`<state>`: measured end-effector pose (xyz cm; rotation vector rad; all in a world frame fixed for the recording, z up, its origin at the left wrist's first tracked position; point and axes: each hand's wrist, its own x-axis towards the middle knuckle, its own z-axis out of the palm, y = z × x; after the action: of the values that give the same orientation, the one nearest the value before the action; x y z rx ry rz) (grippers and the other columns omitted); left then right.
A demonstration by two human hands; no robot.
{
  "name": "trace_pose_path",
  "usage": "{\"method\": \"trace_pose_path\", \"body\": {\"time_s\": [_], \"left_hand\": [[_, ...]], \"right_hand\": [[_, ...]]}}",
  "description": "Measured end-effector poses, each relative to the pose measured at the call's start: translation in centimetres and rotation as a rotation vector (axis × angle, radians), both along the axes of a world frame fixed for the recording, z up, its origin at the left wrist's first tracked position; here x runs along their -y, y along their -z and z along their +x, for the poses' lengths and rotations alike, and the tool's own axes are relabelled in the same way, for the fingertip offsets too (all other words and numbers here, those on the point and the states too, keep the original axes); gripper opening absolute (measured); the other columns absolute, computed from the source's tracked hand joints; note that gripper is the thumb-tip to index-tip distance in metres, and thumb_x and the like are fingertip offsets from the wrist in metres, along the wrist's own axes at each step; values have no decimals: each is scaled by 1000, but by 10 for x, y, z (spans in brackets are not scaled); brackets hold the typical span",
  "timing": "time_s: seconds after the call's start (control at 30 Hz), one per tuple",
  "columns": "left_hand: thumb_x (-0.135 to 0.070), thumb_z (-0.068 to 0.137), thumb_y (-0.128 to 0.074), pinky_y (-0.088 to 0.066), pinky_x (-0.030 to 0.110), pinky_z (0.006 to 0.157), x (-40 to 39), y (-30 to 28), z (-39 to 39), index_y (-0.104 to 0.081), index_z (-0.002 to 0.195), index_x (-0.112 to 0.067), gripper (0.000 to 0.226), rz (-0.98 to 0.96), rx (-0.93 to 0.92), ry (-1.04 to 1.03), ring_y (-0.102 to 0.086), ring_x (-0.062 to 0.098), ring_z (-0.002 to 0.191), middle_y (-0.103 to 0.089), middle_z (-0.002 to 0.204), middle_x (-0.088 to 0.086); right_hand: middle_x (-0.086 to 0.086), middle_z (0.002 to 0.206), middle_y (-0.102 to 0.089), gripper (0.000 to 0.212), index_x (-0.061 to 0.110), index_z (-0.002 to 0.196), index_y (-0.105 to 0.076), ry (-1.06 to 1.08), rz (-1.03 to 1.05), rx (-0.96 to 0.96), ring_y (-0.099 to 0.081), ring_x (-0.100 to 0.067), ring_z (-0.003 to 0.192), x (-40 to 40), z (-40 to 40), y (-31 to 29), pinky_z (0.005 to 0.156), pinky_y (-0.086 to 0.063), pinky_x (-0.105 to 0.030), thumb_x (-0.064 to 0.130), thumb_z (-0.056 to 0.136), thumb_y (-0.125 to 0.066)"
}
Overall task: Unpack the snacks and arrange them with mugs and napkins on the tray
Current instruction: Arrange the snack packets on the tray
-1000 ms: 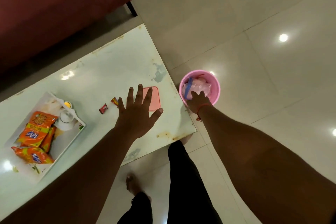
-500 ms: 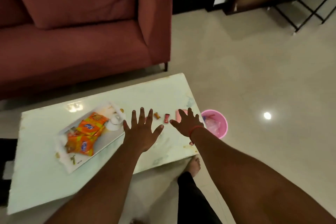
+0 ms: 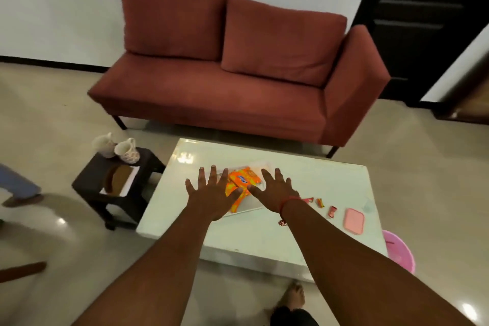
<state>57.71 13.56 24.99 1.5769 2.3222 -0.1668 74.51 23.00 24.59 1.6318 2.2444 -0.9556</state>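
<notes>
A white tray [image 3: 251,206] lies on the white coffee table [image 3: 312,182] with several orange snack packets [image 3: 242,178] on it. My left hand [image 3: 213,193] and my right hand [image 3: 275,189] hover side by side above the tray, palms down, fingers spread, holding nothing. They hide much of the tray. Three small wrapped sweets [image 3: 320,202] lie to the right of the tray. Two pale mugs [image 3: 127,149] stand on a dark stool [image 3: 113,188] left of the table, beside a brown item on a white napkin [image 3: 120,180].
A pink lid [image 3: 354,221] lies near the table's right end. A pink bin [image 3: 398,251] stands on the floor by that corner. A red sofa [image 3: 238,79] is behind the table. Another person's leg [image 3: 18,185] shows at the far left. My foot [image 3: 292,296] is below.
The view has swung up and left, away from the pink bin. My right hand came off the bin and across the table; both hands now hover spread over the tray.
</notes>
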Motion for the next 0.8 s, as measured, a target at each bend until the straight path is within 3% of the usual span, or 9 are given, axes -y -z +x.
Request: {"method": "trace_pose_path", "body": {"time_s": [0.07,0.2,0.4,0.57,0.8], "left_hand": [[-83,67,17,-2,66,115,10,0,-14,4,155,-33,103,-6,27,-29,8,35,151,7,166,4],[-84,59,22,-1,66,115,15,17,-34,4,155,-33,111,-49,41,-61,8,35,151,7,166,4],[-78,80,0,-2,65,116,-13,41,-38,6,156,-31,89,-162,79,-47,9,34,151,7,166,3],[-82,70,10,-4,64,116,-43,75,-40,8,155,-32,98,-222,114,-87,6,32,152,5,166,1],[-72,91,-11,-6,64,116,-82,142,-47,6,156,-30,80,-289,133,-98,8,32,152,4,166,3]], "right_hand": [[0,165,9,86,39,155,-5,-31,-1,6,4,-41,150,4,-18,-2,116,-12,-64,79,85,-35],[-1,165,9,84,38,155,-3,-71,-29,34,3,-41,150,5,-38,10,117,-12,-63,76,87,-35],[-2,165,7,87,38,155,-4,-73,-73,99,-1,-43,149,-19,-40,53,116,-17,-63,80,84,-32],[-4,165,5,85,39,154,-4,-71,-132,114,-3,-43,149,-53,-41,91,116,-18,-62,79,85,-33],[-8,164,-7,78,32,154,-14,-130,-203,151,-11,-41,148,-92,-46,160,115,-24,-58,72,90,-35]]}}
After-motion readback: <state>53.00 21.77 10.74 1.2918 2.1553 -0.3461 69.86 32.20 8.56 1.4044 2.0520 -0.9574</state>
